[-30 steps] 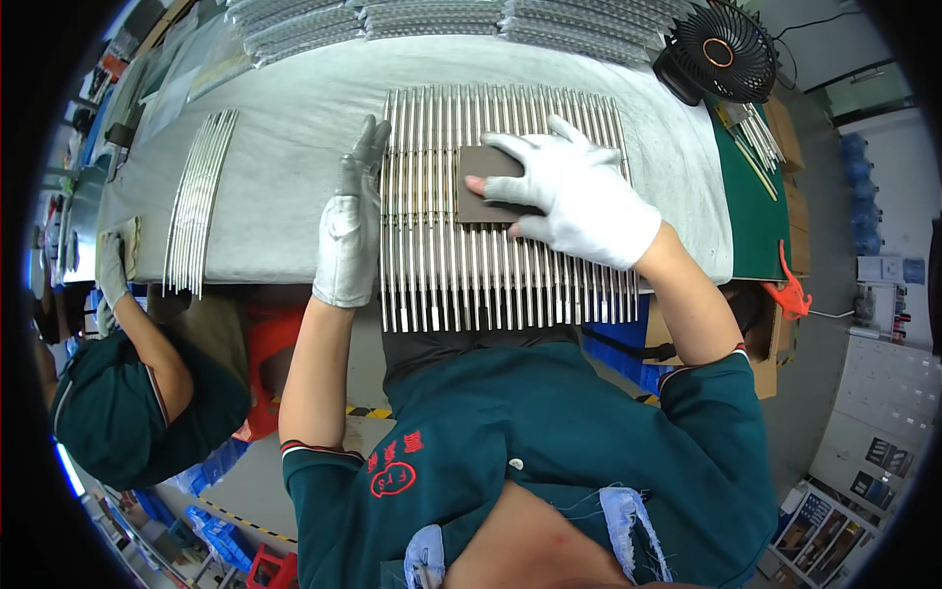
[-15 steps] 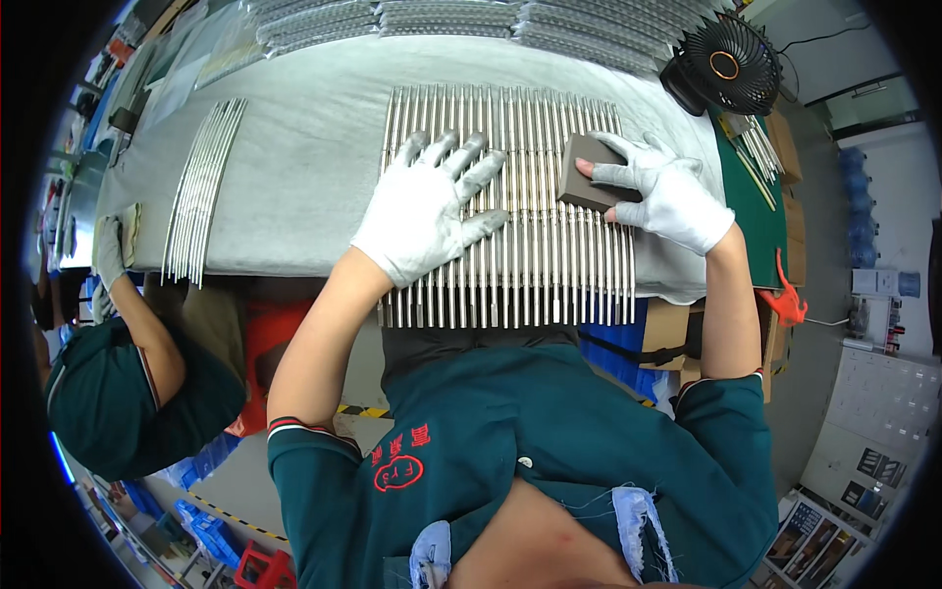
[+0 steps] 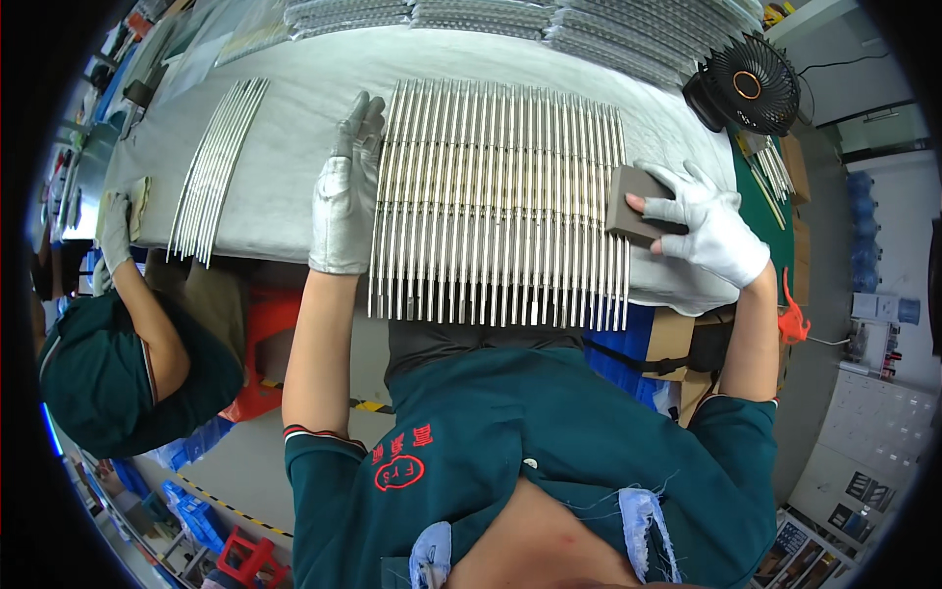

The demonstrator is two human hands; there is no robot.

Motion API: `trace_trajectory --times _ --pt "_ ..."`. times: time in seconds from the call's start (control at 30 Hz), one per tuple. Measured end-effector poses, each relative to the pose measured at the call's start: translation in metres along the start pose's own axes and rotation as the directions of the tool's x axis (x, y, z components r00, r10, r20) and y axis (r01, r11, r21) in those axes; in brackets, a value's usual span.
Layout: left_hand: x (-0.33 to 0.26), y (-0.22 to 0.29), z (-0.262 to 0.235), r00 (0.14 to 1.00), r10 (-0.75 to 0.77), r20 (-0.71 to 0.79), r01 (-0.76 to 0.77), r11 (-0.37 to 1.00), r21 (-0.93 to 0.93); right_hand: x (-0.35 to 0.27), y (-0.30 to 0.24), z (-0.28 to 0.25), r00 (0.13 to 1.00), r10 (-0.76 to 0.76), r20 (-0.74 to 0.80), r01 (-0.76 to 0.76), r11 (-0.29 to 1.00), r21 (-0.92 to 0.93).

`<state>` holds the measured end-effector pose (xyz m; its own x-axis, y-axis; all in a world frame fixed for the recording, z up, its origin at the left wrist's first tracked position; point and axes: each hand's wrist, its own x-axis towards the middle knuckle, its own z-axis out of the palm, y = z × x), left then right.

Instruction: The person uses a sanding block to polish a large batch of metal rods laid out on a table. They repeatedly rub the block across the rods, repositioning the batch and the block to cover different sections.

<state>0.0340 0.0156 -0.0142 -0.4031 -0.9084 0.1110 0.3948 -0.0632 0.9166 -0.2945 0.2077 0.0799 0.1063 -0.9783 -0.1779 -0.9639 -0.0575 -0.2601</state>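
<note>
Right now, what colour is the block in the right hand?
Grey-brown: the block in the white-gloved right hand, seen best in the head view.

White-gloved hands (image 3: 345, 201), a brown sanding block (image 3: 633, 208), silvery metal rods (image 3: 496, 196), grey table cloth (image 3: 285, 147).

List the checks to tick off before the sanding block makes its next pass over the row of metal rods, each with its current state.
1. Right hand grips the sanding block: ok.
2. Block rests on the metal rods, at their right edge: ok.
3. Left hand braces the row's left edge: ok.
4. Rods lie parallel, none crossed: ok.
5. Near rod ends overhang the table edge: not ok.
6. Block face wear: cannot tell.
</note>
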Motion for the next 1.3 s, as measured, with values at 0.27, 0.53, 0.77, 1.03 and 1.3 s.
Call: trace_trajectory --times 0.27,0.53,0.77,1.03,1.3 --pt "0.0 0.006 0.009 0.999 -0.048 0.001 0.048 0.998 0.027 0.078 -0.076 0.033 0.951 -0.281 -0.127 0.279 0.96 -0.039" --pt "-0.001 0.007 0.004 0.997 -0.073 0.04 0.075 0.996 -0.053 0.073 -0.066 0.021 0.995 -0.091 0.027 0.093 0.993 -0.069" --pt "0.0 0.006 0.002 0.998 -0.071 0.002 0.07 0.995 -0.076 0.095 -0.09 0.021 0.966 -0.256 -0.047 0.249 0.962 -0.114" --pt "-0.001 0.011 0.008 0.998 -0.06 0.011 0.06 0.998 -0.016 0.121 -0.126 0.041 0.929 -0.332 -0.162 0.306 0.937 -0.17" --pt "-0.001 0.01 0.004 0.999 -0.035 0.013 0.036 0.996 -0.081 0.091 -0.064 0.016 0.964 -0.185 -0.193 0.185 0.983 -0.018"
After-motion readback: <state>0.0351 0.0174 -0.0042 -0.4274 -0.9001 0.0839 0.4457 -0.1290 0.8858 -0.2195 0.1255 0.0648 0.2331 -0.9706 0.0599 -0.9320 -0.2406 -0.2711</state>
